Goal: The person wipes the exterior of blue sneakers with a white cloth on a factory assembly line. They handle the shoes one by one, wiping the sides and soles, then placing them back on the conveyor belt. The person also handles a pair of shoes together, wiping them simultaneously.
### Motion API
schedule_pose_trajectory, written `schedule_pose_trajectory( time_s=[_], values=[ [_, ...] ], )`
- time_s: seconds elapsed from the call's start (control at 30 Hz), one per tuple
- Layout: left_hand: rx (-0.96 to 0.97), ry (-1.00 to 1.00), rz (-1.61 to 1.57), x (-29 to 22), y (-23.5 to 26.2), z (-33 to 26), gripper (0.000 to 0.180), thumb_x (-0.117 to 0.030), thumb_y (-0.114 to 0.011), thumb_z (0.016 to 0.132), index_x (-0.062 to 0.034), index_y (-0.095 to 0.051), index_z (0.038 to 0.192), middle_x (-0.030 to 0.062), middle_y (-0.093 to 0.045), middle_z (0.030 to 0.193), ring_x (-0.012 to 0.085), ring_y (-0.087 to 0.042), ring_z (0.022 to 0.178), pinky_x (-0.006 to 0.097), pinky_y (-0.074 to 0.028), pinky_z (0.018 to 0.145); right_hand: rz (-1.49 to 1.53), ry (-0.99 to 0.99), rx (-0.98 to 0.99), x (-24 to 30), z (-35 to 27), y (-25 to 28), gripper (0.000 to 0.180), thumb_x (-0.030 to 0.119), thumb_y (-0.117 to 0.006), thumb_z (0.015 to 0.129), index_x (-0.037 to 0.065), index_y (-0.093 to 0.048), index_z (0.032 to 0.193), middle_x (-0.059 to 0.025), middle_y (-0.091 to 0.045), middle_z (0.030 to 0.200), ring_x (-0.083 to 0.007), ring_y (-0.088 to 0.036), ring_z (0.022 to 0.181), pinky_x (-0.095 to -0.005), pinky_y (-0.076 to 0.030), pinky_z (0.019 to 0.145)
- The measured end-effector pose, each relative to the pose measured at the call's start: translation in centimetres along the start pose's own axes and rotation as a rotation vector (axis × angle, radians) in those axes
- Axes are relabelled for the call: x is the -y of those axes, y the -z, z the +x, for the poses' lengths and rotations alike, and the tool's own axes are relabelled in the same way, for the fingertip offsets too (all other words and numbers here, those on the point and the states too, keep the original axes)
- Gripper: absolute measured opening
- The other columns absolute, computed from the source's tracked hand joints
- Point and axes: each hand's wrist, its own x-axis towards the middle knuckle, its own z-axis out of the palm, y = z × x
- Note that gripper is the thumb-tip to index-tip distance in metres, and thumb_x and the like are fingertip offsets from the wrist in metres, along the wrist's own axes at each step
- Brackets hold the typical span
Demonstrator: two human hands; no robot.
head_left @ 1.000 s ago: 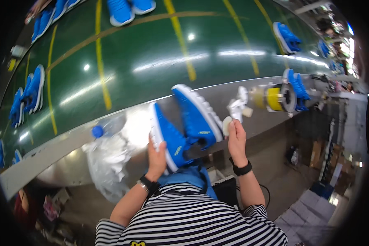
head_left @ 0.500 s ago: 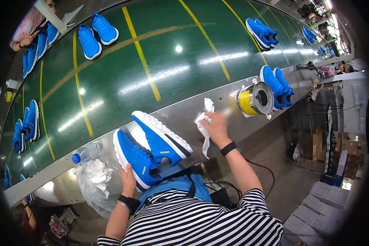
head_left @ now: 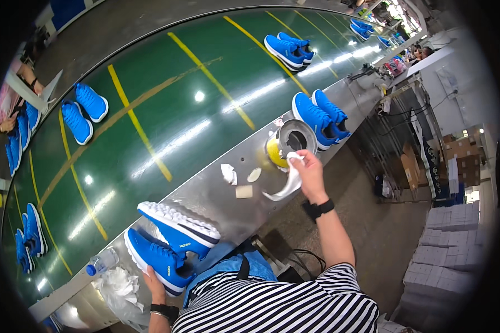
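My right hand (head_left: pixel 308 175) holds a white cloth (head_left: pixel 286 186) and reaches toward a tilted metal can with a yellow side (head_left: pixel 286 145) on the steel ledge (head_left: pixel 222 200). My left hand (head_left: pixel 154 280) rests at the heel of a blue sneaker (head_left: pixel 155 261) lying on the ledge in front of me. A second blue sneaker (head_left: pixel 179 223) leans on its side against the first, white sole showing.
A green conveyor belt (head_left: pixel 166 122) with yellow lines carries several pairs of blue sneakers. One pair (head_left: pixel 319 115) sits beside the can. White scraps (head_left: pixel 236 180), a plastic bottle (head_left: pixel 101 261) and crumpled plastic (head_left: pixel 116 283) lie on the ledge. Boxes stack at right.
My right hand has swung right with the cloth, from beside the sneakers over to the can. My left hand stays by the near sneaker. The view has shifted.
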Motion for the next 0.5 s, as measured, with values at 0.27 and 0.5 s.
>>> schedule_pose_trajectory(
  time_s=[0.27,0.5],
  values=[
    [0.009,-0.012,0.056,-1.8,0.1,-0.3,0.056,-0.040,-0.038,0.091,0.0058,-0.035,0.124,0.0187,-0.046,0.120,0.0249,-0.045,0.109,0.033,-0.033,0.094,-1.237,0.364,-0.152,-2.9,8.5,5.1,0.014,0.010,-0.059,0.073,0.007,-0.065,0.085,-0.0167,-0.061,0.084,-0.0353,-0.059,0.081,-0.0417,-0.046,0.071],
    [0.000,0.004,0.035,1.2,1.1,0.1,0.057,-0.040,-0.038,0.091,0.0063,-0.035,0.124,0.0187,-0.046,0.121,0.0250,-0.045,0.110,0.033,-0.033,0.094,-1.220,0.244,-0.158,-3.2,8.7,4.7,0.017,0.011,-0.063,0.069,0.005,-0.065,0.085,-0.0169,-0.062,0.086,-0.0332,-0.059,0.083,-0.0387,-0.046,0.074]
  ],
)
